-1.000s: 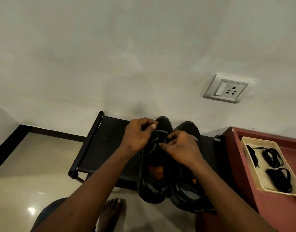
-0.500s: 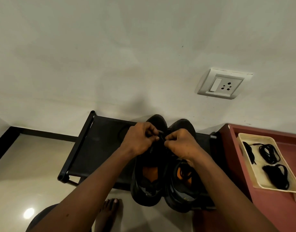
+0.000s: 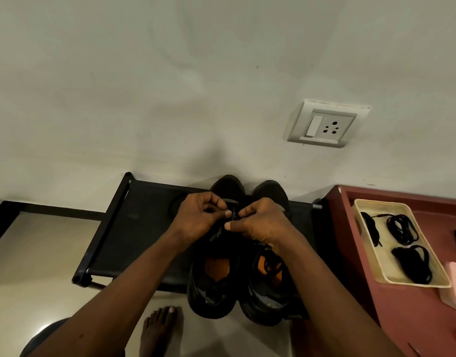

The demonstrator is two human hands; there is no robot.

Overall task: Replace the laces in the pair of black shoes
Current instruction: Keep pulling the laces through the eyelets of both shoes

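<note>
Two black shoes with orange insoles stand side by side on a low black rack (image 3: pixel 144 228), toes to the wall. My left hand (image 3: pixel 198 217) and my right hand (image 3: pixel 260 222) meet over the left shoe (image 3: pixel 214 287), both pinching its black lace (image 3: pixel 233 215) near the front eyelets. The right shoe (image 3: pixel 268 292) has a loose black lace lying inside it. My hands hide the eyelets of both shoes.
A cream tray (image 3: pixel 376 256) with several coiled black laces (image 3: pixel 402 228) rests on a red-brown table (image 3: pixel 402 318) at the right. A wall socket (image 3: pixel 324 124) sits above. My bare foot (image 3: pixel 160 328) stands on the tiled floor below the rack.
My hands have drawn closer together over the left shoe's front and now pinch the lace between their fingertips. The view has shifted slightly.
</note>
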